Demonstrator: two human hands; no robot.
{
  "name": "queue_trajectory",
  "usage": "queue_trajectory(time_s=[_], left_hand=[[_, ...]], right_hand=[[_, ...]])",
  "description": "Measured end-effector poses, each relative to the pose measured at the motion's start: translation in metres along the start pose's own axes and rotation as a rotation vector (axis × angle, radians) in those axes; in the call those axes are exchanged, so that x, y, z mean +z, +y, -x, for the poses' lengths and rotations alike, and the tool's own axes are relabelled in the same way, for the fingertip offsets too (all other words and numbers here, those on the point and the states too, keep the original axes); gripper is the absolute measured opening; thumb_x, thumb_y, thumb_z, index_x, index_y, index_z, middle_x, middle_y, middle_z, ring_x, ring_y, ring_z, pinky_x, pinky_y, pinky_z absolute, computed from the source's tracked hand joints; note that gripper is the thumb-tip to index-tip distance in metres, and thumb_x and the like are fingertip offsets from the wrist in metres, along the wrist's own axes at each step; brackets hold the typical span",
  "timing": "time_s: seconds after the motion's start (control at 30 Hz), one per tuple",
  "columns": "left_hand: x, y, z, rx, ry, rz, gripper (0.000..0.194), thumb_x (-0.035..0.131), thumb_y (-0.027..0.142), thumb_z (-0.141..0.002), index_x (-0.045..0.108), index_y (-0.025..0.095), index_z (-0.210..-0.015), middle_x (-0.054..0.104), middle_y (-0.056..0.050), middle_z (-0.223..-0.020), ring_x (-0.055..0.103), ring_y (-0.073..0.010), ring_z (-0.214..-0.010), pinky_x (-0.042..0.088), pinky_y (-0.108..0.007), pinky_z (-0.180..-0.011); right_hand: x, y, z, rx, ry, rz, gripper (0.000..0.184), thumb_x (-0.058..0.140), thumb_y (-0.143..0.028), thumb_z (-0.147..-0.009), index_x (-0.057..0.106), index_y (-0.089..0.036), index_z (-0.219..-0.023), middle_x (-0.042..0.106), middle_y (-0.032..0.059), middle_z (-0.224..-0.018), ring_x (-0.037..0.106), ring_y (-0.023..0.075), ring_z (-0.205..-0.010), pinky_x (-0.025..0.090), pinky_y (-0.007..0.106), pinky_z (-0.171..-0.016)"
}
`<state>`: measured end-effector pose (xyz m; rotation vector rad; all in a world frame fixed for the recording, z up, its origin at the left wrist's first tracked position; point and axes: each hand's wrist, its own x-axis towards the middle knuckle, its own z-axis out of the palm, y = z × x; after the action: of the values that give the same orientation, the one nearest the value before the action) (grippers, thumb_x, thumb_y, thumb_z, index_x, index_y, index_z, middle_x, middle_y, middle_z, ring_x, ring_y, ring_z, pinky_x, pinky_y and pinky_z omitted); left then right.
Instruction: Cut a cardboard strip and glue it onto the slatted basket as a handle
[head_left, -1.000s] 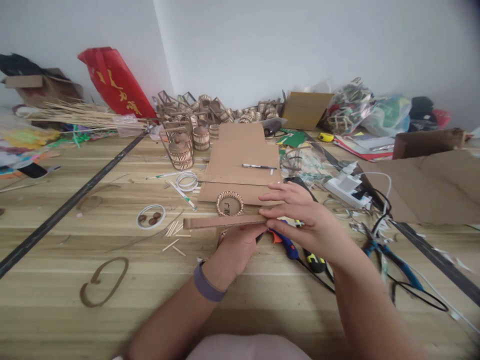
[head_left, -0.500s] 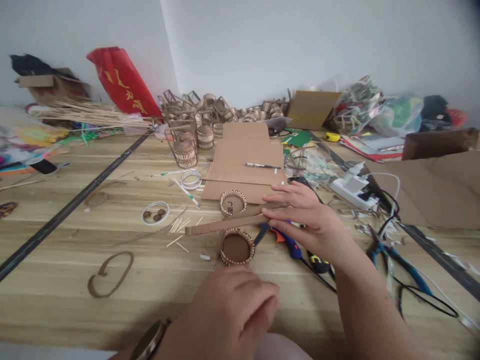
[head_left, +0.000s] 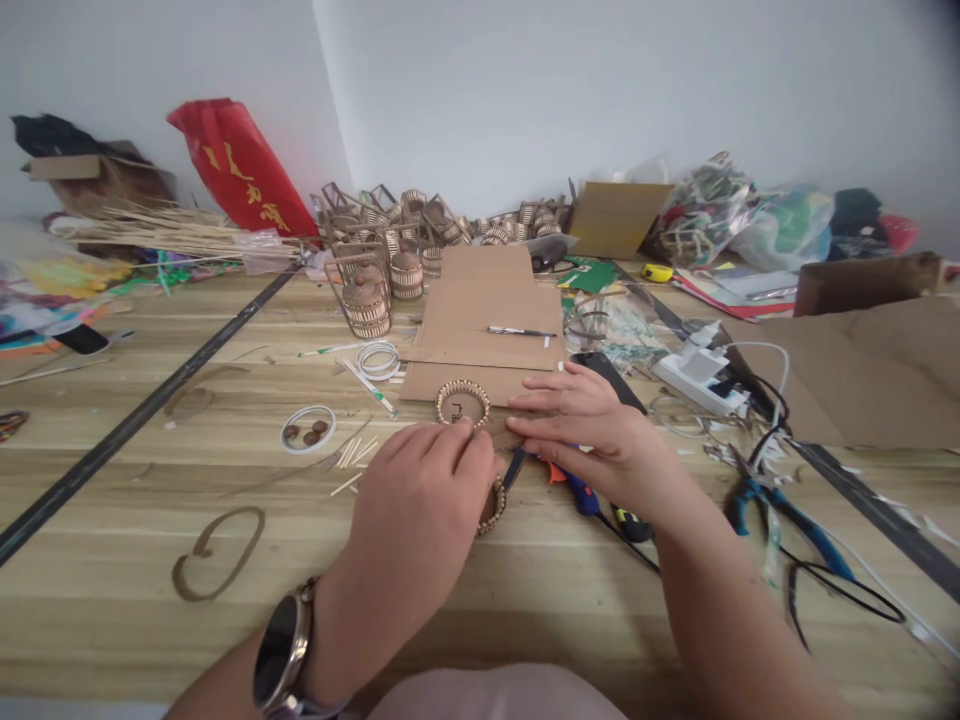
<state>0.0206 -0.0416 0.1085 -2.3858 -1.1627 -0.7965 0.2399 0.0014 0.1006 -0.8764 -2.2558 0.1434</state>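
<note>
A narrow brown cardboard strip [head_left: 501,432] runs between my two hands, mostly hidden by the fingers. My right hand [head_left: 589,428] pinches it with the fingers stretched long. My left hand [head_left: 424,492], with a watch [head_left: 281,650] on the wrist, has curled fingers closed over the strip's left part. Under my left hand a ring-shaped bamboo piece [head_left: 493,510] shows only its right rim. Just beyond the hands lies a second bamboo ring [head_left: 463,402] with a cardboard bottom. A dark blade-like tip [head_left: 514,467] sticks out below my right fingers.
Cardboard sheets [head_left: 480,320] with a pen [head_left: 523,331] lie ahead. Small bamboo baskets [head_left: 365,300] stand behind. Sticks [head_left: 356,452] and a white ring [head_left: 308,428] with brown beads lie left. Right are a blue glue gun [head_left: 581,492], pliers [head_left: 795,520] and a power strip [head_left: 701,375].
My left hand has moved up and forward from near the table's front edge onto the strip, now covering its left end and most of the nearer ring. My right hand has shifted slightly left.
</note>
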Motion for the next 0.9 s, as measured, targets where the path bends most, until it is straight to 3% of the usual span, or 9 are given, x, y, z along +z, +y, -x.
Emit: queue_trajectory(time_s=[0.13, 0.33, 0.47, 0.9], left_hand=[[-0.004, -0.002, 0.002, -0.028, -0.065, 0.088, 0.018, 0.049, 0.013, -0.095, 0.066, 0.013, -0.102, 0.074, -0.011, -0.103, 0.069, -0.0249, -0.089, 0.055, -0.039, -0.076], [-0.022, -0.022, -0.017, -0.259, -0.43, 0.374, 0.028, 0.034, 0.02, -0.1, 0.06, 0.018, -0.109, 0.071, -0.005, -0.099, 0.067, -0.0204, -0.089, 0.051, -0.033, -0.074], [-0.025, -0.042, -0.035, -0.284, -0.67, 0.519, 0.023, 0.04, 0.025, -0.096, 0.062, 0.024, -0.104, 0.071, 0.002, -0.098, 0.066, -0.0168, -0.086, 0.048, -0.028, -0.075], [-0.019, -0.054, -0.042, -0.356, -0.779, 0.696, 0.023, 0.048, 0.034, -0.091, 0.063, 0.028, -0.107, 0.071, 0.003, -0.096, 0.065, -0.0164, -0.085, 0.045, -0.026, -0.07]], right_hand=[[0.0, 0.0, 0.0, 0.019, 0.0, -0.03, 0.02, 0.062, -0.031, -0.093, 0.075, -0.032, -0.108, 0.074, 0.0023, -0.117, 0.063, 0.0238, -0.116, 0.034, 0.052, -0.111], [0.0, -0.002, -0.002, 0.007, -0.022, -0.042, 0.02, 0.061, -0.03, -0.093, 0.074, -0.031, -0.109, 0.073, 0.0035, -0.118, 0.064, 0.0237, -0.114, 0.034, 0.053, -0.11], [-0.001, -0.001, -0.002, -0.009, -0.023, -0.023, 0.021, 0.06, -0.028, -0.094, 0.073, -0.031, -0.11, 0.073, 0.0029, -0.119, 0.063, 0.0229, -0.116, 0.034, 0.052, -0.11], [0.003, 0.001, -0.002, 0.041, -0.028, -0.138, 0.02, 0.063, -0.03, -0.092, 0.074, -0.028, -0.109, 0.075, 0.0057, -0.113, 0.067, 0.0232, -0.11, 0.037, 0.051, -0.109]])
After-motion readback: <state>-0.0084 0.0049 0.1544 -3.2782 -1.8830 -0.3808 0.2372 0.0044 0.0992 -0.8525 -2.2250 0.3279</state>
